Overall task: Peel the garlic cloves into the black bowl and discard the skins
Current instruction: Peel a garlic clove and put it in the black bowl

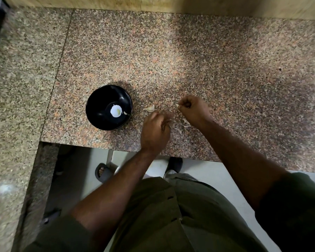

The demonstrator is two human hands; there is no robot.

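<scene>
Table: we look down on a speckled pink-brown granite table (189,60).
Bowl: a round glossy black bowl (98,99) stands left of our hands, with a pale peeled clove (125,112) at its bottom beside a bright white glare.
Loose clove: an unpeeled whitish garlic clove (150,108) lies on the table between the bowl and our hands.
Left hand: our left hand (155,130) is curled; whether it holds anything we cannot tell.
Right hand: our right hand (194,109) pinches a small pale garlic piece (177,106) at its fingertips.
Skins: thin papery skins (186,123) lie between our wrists.
</scene>
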